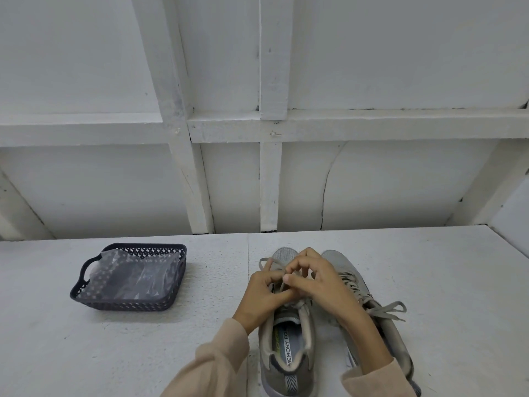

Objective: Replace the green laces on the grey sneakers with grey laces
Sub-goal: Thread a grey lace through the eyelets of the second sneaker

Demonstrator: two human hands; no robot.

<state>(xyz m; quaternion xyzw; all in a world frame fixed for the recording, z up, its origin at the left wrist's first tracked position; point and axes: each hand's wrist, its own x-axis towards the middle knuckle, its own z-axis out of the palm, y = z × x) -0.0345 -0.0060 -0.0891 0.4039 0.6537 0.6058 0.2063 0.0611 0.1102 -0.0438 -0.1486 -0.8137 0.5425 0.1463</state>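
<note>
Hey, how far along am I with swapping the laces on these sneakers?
Done, by the looks: the right sneaker is laced in grey and tied in a bow. In hand: the left hand and right hand both pinch the grey lace over the left sneaker, apparently tying it. Left: finishing that knot. No green lace shows; the basket holds a plastic bag.

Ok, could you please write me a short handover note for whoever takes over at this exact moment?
Hands: left hand and right hand both pinch the grey lace over the left sneaker.
Things: right sneaker stands beside it on the table, its grey lace tied in a bow. The basket, further left, holds a plastic bag. No green laces visible.
Done: both sneakers appear to carry grey laces.
Left: probably finish tying the left sneaker.
</note>
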